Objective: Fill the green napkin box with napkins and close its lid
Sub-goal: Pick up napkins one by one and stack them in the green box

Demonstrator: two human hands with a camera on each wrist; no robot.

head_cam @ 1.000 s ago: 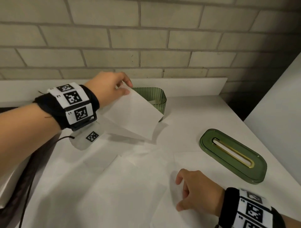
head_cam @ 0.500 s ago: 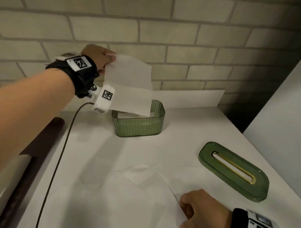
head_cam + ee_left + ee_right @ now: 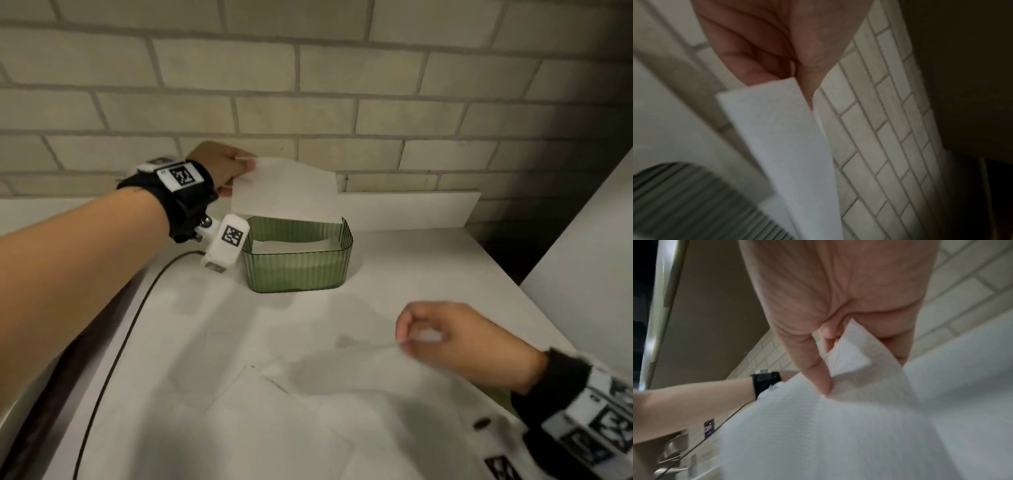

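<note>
Open ribbed green napkin box (image 3: pixel 297 270) (napkins inside) stands upright; a white napkin (image 3: pixel 284 190) hangs above it.

No readable text; only black-and-white square code markers on the wristbands (image 3: pixel 180 174)

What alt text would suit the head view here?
The left hand pinches a white napkin hanging into the open green napkin box by a brick wall. Nearer, the right hand lifts another napkin off the white table.
</note>
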